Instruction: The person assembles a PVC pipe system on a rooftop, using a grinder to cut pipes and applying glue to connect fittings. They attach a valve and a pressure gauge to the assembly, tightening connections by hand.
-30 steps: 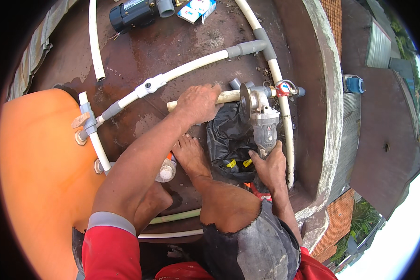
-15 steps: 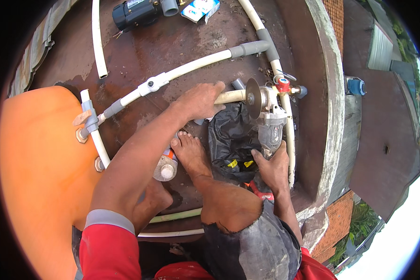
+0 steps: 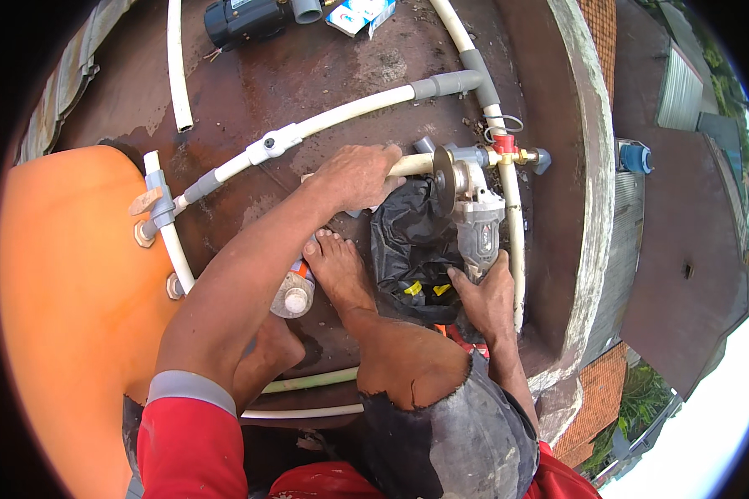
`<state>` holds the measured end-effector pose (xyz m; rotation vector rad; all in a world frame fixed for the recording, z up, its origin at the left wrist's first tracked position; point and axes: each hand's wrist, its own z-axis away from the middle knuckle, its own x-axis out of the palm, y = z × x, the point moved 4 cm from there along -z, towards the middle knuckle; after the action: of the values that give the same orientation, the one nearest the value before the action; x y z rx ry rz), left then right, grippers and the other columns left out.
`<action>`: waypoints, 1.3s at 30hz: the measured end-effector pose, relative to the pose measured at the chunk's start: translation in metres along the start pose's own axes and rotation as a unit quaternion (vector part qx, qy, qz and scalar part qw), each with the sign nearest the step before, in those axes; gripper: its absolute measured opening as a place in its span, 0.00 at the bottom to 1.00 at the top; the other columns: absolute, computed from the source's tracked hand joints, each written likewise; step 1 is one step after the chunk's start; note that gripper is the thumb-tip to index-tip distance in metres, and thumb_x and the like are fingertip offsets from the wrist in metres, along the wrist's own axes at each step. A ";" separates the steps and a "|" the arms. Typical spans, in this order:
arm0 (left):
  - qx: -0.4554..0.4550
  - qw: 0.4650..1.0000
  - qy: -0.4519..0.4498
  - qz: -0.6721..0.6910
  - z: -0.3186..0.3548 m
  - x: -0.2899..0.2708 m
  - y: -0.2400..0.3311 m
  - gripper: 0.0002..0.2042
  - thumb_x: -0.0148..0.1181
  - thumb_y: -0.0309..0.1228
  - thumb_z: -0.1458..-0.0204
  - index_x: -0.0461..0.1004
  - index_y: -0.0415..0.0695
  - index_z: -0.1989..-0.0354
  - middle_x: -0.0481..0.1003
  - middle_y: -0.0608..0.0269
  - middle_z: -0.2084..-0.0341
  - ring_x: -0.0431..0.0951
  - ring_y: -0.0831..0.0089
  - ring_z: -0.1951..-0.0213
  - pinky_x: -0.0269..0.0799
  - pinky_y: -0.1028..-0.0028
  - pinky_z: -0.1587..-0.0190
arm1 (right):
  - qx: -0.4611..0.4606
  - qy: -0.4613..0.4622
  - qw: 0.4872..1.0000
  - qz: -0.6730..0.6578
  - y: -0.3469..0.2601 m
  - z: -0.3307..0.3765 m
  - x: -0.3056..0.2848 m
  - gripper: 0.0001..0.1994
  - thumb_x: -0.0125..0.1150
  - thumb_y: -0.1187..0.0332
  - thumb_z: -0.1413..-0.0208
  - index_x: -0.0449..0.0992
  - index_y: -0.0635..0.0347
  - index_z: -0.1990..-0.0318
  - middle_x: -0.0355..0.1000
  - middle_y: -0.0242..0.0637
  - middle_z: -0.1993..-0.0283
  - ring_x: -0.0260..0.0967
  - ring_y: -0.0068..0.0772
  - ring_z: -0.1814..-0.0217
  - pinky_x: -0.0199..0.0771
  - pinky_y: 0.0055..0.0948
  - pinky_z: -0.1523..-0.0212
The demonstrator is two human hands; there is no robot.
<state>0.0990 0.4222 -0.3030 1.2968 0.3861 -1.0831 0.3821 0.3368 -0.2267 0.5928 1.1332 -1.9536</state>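
Observation:
My left hand (image 3: pixel 362 176) is wrapped around a short cream plastic pipe (image 3: pixel 413 165) and holds it level. My right hand (image 3: pixel 487 291) grips an angle grinder (image 3: pixel 478 224) by its body, head pointing away from me. The grinder's cutting disc (image 3: pixel 443 180) stands upright at the right end of the pipe; whether it touches cannot be made out. Behind the grinder head, a grey fitting and a red valve (image 3: pixel 504 144) sit by the long pipe on the right. Below the pipe lies a black plastic bag (image 3: pixel 408 241) with yellow bits on it.
A large orange tank (image 3: pixel 71 308) fills the left side, with a joined pipe run (image 3: pixel 354 110) leading from it. A dark pump (image 3: pixel 245 23) and a blue-white box (image 3: pixel 359 15) lie far off. My bare foot rests beside a bottle (image 3: pixel 294 295). A raised ledge (image 3: pixel 595 208) bounds the right.
The grinder has shifted slightly left and toward the far side, bringing its disc over the pipe's right end. My left hand keeps its hold on the pipe.

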 end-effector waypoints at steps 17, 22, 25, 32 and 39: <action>0.005 0.999 -0.034 0.030 -0.006 0.000 -0.003 0.19 0.66 0.41 0.35 0.72 0.36 0.51 0.82 0.34 0.60 0.83 0.33 0.54 0.76 0.42 0.49 | 0.012 0.007 1.000 0.022 -0.001 -0.009 0.005 0.31 0.81 0.64 0.45 0.69 0.76 0.44 0.83 0.66 0.55 0.84 0.68 0.49 0.82 0.51 0.48; 0.020 0.997 -0.012 0.077 -0.003 -0.002 -0.006 0.19 0.67 0.42 0.36 0.72 0.37 0.52 0.82 0.35 0.63 0.82 0.33 0.54 0.75 0.43 0.50 | -0.004 0.013 1.000 -0.018 -0.003 -0.005 0.001 0.30 0.81 0.64 0.46 0.69 0.75 0.45 0.83 0.65 0.55 0.85 0.65 0.49 0.82 0.49 0.47; 0.060 0.991 -0.033 0.114 -0.002 -0.001 -0.010 0.19 0.68 0.43 0.36 0.73 0.39 0.51 0.82 0.37 0.64 0.82 0.33 0.55 0.75 0.44 0.51 | -0.003 0.016 0.999 -0.042 -0.007 0.002 -0.005 0.31 0.81 0.64 0.46 0.69 0.75 0.44 0.83 0.64 0.53 0.85 0.61 0.47 0.82 0.47 0.46; -0.016 0.991 -0.056 0.121 0.003 0.001 -0.017 0.21 0.69 0.44 0.37 0.77 0.39 0.47 0.83 0.42 0.65 0.84 0.40 0.57 0.76 0.48 0.53 | 0.003 -0.002 1.000 -0.028 -0.002 0.002 -0.004 0.31 0.81 0.65 0.46 0.69 0.75 0.45 0.83 0.64 0.53 0.86 0.60 0.47 0.82 0.47 0.46; -0.065 0.941 -0.188 0.274 0.012 0.004 -0.027 0.20 0.68 0.46 0.40 0.81 0.38 0.57 0.78 0.52 0.78 0.80 0.58 0.79 0.78 0.55 0.73 | -0.007 -0.007 1.000 -0.026 -0.006 0.014 -0.011 0.31 0.82 0.64 0.46 0.69 0.75 0.45 0.83 0.65 0.53 0.85 0.63 0.47 0.83 0.48 0.47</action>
<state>0.0752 0.4128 -0.3183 0.9657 -0.1865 -0.7842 0.3839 0.3307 -0.2094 0.5462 1.1623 -1.9888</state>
